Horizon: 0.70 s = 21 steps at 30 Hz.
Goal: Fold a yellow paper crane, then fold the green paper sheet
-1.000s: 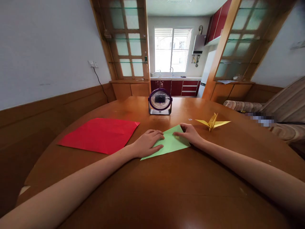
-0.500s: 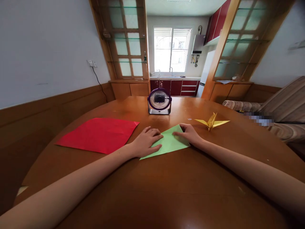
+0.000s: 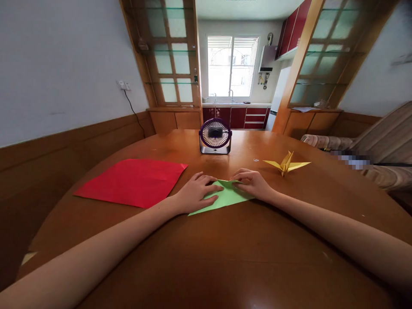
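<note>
A light green sheet of paper (image 3: 225, 195) lies on the wooden table in front of me, its top right part lifted and bent over toward the left. On its left side rests my left hand (image 3: 196, 194), fingers spread and pressing the paper down. My right hand (image 3: 252, 184) pinches the bent-over part between thumb and fingers near the far edge. Part of the paper is hidden under both hands.
A red sheet of paper (image 3: 131, 182) lies flat to the left. To the right stands a folded yellow paper crane (image 3: 286, 165). A small purple fan (image 3: 215, 135) stands farther back on the brown table (image 3: 206, 257).
My right hand has moved left, carrying the green paper's upper right corner over toward my left hand. The left hand has stayed almost in place.
</note>
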### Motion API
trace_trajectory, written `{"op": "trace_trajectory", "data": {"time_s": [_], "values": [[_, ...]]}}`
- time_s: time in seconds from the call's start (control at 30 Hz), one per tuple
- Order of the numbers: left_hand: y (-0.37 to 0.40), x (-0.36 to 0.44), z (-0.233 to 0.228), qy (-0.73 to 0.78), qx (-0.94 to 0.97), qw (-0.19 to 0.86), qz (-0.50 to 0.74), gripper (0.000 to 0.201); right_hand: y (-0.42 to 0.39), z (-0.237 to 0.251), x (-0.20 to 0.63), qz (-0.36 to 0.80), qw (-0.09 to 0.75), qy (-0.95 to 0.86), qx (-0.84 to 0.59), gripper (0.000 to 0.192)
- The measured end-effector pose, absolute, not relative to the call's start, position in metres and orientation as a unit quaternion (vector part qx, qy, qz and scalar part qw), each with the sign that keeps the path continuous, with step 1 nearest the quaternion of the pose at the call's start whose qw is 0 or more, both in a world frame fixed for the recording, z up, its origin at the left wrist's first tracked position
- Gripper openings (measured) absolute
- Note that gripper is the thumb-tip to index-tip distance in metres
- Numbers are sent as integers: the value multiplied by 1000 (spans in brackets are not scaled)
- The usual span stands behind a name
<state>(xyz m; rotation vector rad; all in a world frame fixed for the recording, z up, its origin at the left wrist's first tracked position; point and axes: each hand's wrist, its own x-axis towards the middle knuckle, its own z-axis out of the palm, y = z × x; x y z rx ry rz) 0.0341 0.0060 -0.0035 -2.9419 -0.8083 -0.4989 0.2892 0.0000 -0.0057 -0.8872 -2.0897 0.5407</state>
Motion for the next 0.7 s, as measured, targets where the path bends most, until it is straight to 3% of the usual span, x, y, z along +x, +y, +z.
{"op": "trace_trajectory", "data": {"time_s": [0.3,0.53,0.7], "values": [[4,33,-1,-262,-949,15,-174,37,-7,-7,296,165,332,-884,-285,32],[2,35,1,-277,-942,-29,-187,35,-9,-10,298,137,295,-909,-261,36],[3,34,1,-293,-938,-33,-181,45,-10,-10,299,129,280,-917,-253,37]]}}
